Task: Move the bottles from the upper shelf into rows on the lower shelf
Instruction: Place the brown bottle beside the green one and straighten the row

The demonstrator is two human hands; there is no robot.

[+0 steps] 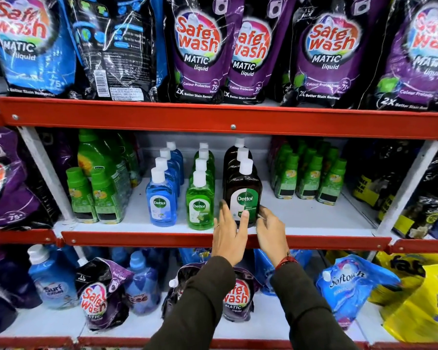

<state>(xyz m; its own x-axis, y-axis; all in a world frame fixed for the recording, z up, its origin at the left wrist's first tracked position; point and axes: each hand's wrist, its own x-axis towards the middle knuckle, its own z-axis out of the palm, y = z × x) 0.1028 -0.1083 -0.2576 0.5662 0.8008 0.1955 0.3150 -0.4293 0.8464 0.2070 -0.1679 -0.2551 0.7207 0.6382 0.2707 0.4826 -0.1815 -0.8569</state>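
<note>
The brown Dettol bottle (243,195) has its lower edge covered by the left hand (229,236) and right hand (271,232), the brown bottles behind it show only white caps, and the pouches (415,51) at the frame's edges are cropped and blurred.

The person wears long sleeves of dark olive-brown cloth, plain and unmarked, covering both forearms to the wrists below the red shelf edge (225,239). The left hand (229,236) is bare, with what looks like a thin ring on one finger. The right hand (271,233) is bare too; a red thread band (285,261) circles its wrist, just above the cuff.
</note>
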